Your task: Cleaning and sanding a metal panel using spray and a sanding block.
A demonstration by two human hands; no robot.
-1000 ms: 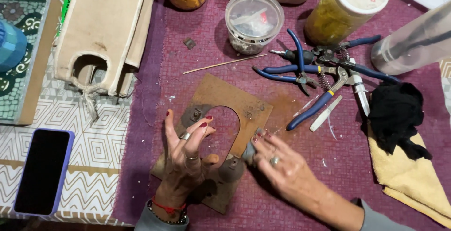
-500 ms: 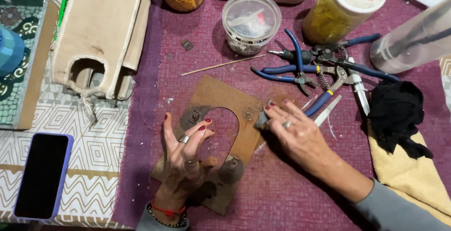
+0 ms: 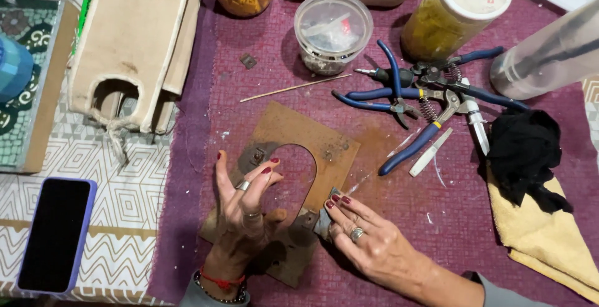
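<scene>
since 0.5 s ago, right hand (image 3: 374, 244) has drawn back down the rusty arch-cut plate (image 3: 312, 151) on the purple cloth (image 3: 206, 82), fingertips pinching a small grey block (image 3: 323, 223) at its edge. left hand (image 3: 244, 210), fingers spread, presses the plate. pliers (image 3: 412, 95) lie beyond.

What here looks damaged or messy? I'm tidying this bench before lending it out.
The brown board with the arched cutout, under the left hand, looks stained and worn, with whitish flecks on the purple mat around it. The blue-handled pliers lie in a tangled heap.
</scene>
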